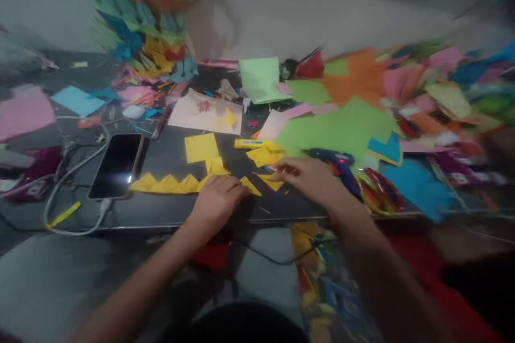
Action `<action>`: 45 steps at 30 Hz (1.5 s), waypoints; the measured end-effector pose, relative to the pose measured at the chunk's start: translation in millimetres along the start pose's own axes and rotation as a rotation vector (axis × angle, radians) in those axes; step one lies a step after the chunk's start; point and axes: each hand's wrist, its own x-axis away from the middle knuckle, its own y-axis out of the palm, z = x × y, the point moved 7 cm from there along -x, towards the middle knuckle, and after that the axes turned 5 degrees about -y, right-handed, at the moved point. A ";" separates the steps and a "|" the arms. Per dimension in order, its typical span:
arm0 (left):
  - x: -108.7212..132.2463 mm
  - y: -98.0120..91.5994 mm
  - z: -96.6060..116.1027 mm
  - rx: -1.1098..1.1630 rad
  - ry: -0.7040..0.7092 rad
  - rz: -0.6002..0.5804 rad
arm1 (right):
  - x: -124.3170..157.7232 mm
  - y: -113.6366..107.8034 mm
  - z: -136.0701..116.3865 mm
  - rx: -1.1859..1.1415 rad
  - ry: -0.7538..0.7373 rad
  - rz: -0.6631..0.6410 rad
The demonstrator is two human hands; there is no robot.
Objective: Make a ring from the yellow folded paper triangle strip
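Observation:
My left hand (219, 198) rests on the dark table (169, 211), fingers curled down onto a folded yellow paper triangle (250, 186) at the end of a zigzag yellow paper strip (169, 184). My right hand (308, 176) reaches in from the right, fingers pinched at another small yellow folded piece (271, 181). A yellow paper square (200, 147), more yellow folds (263, 155) and a yellow glue stick (249, 143) lie just beyond the hands.
A black phone (117, 164) with a white cable lies at the left. A blue glue gun (340, 163) and red scissors (380, 193) sit right of my hand. Green, orange, pink and blue paper sheets cover the back and right. A colourful paper decoration (148, 37) stands at the back left.

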 end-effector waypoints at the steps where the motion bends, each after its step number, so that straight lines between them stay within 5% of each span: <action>1: 0.4 -0.5 -0.2 0.000 0.003 0.011 | -5.2 3.9 -2.5 0.023 -0.035 -0.073; 7: 1.9 -1.6 -0.9 0.000 0.014 0.030 | -8.7 14.7 -4.2 -0.026 -0.024 -0.254; 15: 2.0 -1.9 -2.2 0.011 -0.002 0.031 | 26.1 -0.4 4.3 -0.448 -0.001 -0.035; 24: 2.3 -1.7 -1.5 0.005 0.006 0.031 | 28.3 -15.0 31.4 -0.017 -0.042 0.265; 39: 0.9 -3.6 -0.7 -0.020 0.009 0.037 | 22.6 12.0 18.5 -0.463 0.066 0.152; 45: 1.3 -4.1 -0.6 -0.027 0.006 0.046 | 30.7 18.9 31.8 -0.642 0.203 0.259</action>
